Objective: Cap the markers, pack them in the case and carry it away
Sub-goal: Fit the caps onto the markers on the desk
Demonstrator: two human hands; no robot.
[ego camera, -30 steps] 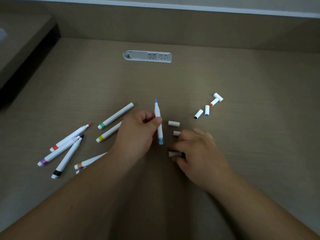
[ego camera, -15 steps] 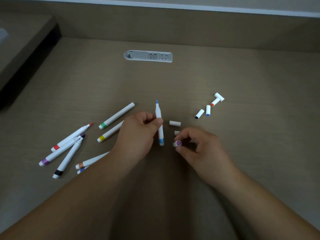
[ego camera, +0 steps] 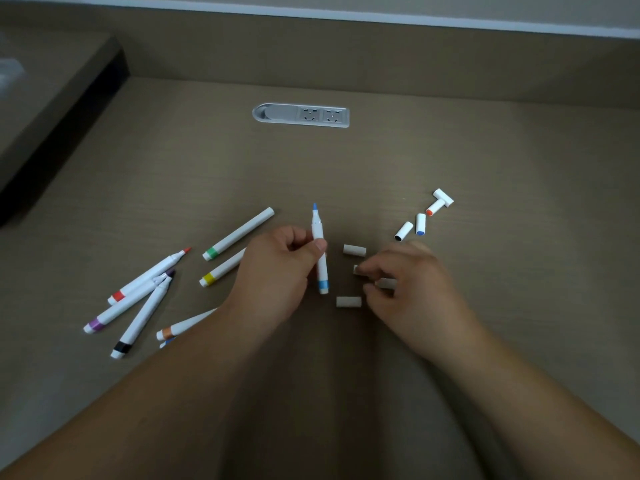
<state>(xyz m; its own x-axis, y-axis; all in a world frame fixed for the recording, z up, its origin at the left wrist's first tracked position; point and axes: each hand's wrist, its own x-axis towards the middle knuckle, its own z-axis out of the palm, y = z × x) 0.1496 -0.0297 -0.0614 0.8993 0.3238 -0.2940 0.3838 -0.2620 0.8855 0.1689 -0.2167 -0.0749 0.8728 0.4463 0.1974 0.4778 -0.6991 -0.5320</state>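
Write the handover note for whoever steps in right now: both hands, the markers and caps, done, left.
Left hand: holds the uncapped blue marker, tip up.
Right hand: fingers among the loose caps beside it; blurred, whether it grips one cannot be told.
More caps lie far right, one blue-ended.
Other markers lie left on the desk.
Done: green and yellow look capped.
Left: cap the blue, red and the rest, pack, carry. No case in view.
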